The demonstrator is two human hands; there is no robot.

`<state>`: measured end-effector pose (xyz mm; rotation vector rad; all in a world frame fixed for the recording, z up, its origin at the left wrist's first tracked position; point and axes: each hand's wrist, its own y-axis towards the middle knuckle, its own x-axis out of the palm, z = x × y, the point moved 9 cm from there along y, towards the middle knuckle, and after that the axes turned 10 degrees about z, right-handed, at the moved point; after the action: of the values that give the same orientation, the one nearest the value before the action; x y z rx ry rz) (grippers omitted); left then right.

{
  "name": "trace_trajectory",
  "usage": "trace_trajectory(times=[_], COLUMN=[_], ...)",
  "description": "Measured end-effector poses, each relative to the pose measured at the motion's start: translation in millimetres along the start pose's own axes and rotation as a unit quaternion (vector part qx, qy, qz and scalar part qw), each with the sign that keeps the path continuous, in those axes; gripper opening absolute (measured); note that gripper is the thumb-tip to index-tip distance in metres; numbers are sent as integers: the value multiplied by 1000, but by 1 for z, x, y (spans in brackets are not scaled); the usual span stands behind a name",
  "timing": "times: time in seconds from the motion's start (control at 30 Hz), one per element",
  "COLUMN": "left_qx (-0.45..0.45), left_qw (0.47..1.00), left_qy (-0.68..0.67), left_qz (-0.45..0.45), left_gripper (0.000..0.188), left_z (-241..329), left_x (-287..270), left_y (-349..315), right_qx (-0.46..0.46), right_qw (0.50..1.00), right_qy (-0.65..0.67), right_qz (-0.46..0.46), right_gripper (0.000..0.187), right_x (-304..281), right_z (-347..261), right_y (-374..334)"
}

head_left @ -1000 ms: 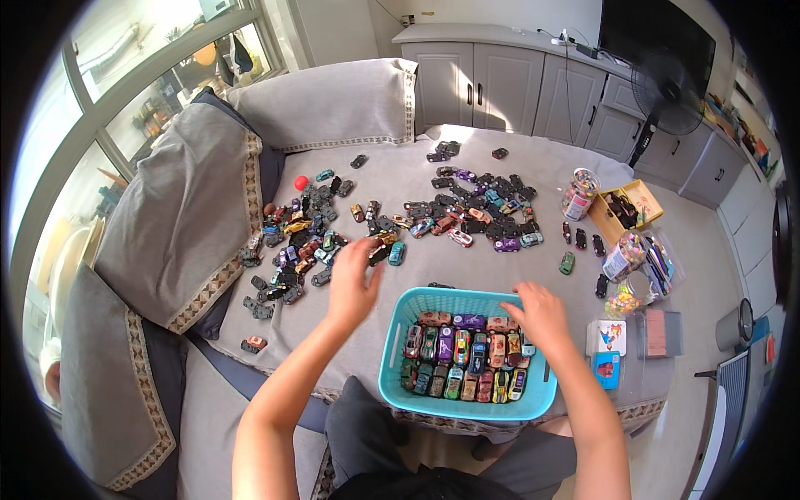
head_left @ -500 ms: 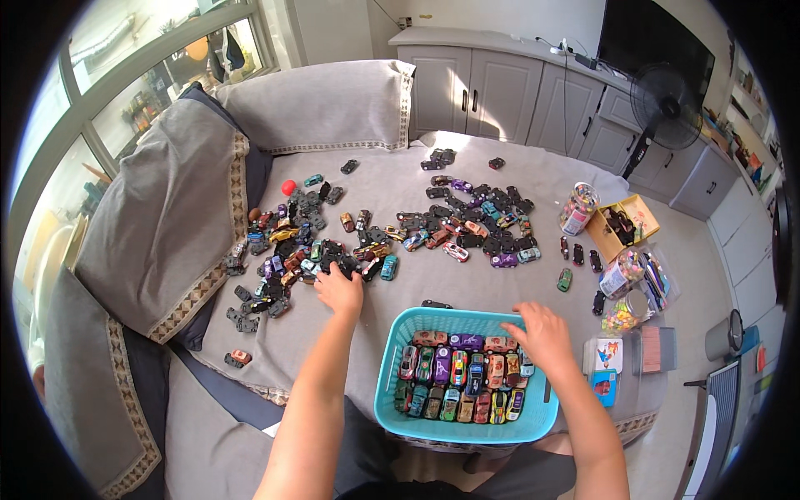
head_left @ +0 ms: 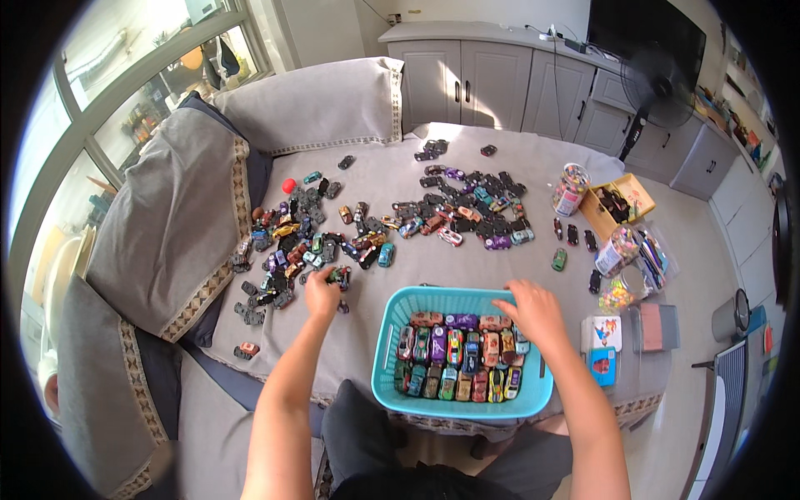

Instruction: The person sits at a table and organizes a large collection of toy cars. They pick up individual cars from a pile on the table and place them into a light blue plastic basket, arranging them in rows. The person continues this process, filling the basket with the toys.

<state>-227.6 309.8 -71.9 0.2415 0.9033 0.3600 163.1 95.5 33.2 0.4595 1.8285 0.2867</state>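
Note:
My left hand point(head_left: 322, 293) is closed around a dark toy car point(head_left: 338, 276) with green and red on it, at the near edge of a loose pile of toy cars point(head_left: 292, 250). A small car partly shows under its fingers. My right hand point(head_left: 536, 310) grips the far right rim of a turquoise plastic basket point(head_left: 385, 354), thumb inside and fingers over the edge. Inside the basket, colourful toy cars point(head_left: 471, 354) stand in tight rows, most pointing lengthwise, with several crosswise along the far wall.
Another car pile point(head_left: 467, 208) spreads farther back on the grey sofa cover. At right stand candy-filled jars point(head_left: 571, 190), a yellow box point(head_left: 642, 198) and clear containers point(head_left: 658, 327). A red ball point(head_left: 289, 186) lies by the left cushions point(head_left: 167, 225). A black fan point(head_left: 658, 83) stands beyond.
My left hand has drawn back from the pile toward me, lifting a toy car. The basket sits slightly farther from me, with my right hand still at its rim. The view has shifted slightly.

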Motion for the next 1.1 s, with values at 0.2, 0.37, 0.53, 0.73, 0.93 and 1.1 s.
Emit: trace_trajectory(times=[0.2,0.37,0.53,0.73,0.93,1.1], left_qx=[-139,-37,243,330,265,218], left_qw=[940,912,847,731,732,768], left_qy=[-303,-352,-195,-117,-53,-78], left_qz=[-74,-208,-430,-586,-626,-597], left_gripper=[35,38,45,37,38,37], left_z=[31,146,245,239,233,226], left_x=[-47,-103,-105,-31,2,7], left_y=[-11,-59,-149,-239,-253,-241], right_qx=[10,-26,-16,-8,-23,-18], right_qw=[1000,998,1000,1000,998,999], right_qy=[11,16,7,5,19,12], right_qz=[-21,46,26,15,48,46], right_gripper=[36,36,35,36,35,34], right_x=[3,-2,-2,2,-2,-2], right_z=[4,4,6,2,0,2], right_y=[1,-1,-2,-2,-3,-3])
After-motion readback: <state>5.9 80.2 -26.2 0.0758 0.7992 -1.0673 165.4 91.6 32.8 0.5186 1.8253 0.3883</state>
